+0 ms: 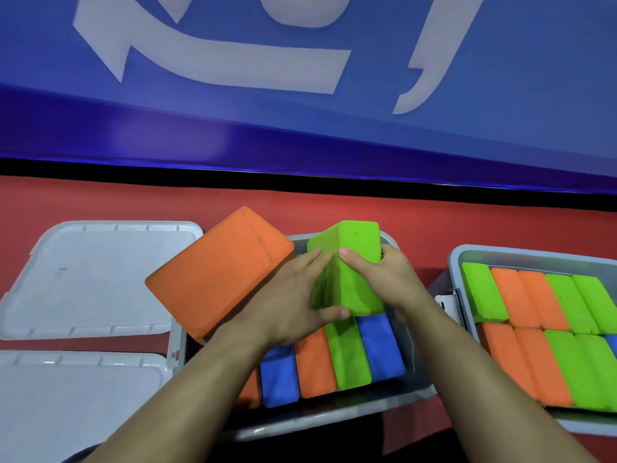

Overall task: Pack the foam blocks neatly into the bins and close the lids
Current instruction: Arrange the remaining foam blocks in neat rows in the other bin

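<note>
Both hands hold a green foam block (357,262) upright over the back of the middle grey bin (320,419). My left hand (293,299) grips its left face, thumb under the lower corner. My right hand (384,275) grips its right side, thumb on the front face. A large orange block (217,272) leans tilted on the bin's back left rim. In the bin's front row stand blue (278,379), orange (315,362), green (349,355) and blue (380,349) blocks on edge.
A second grey bin (454,262) on the right is packed with two rows of green and orange blocks. Two grey lids lie on the red table at left, one at the back (96,279) and one in front (76,406). A blue banner stands behind.
</note>
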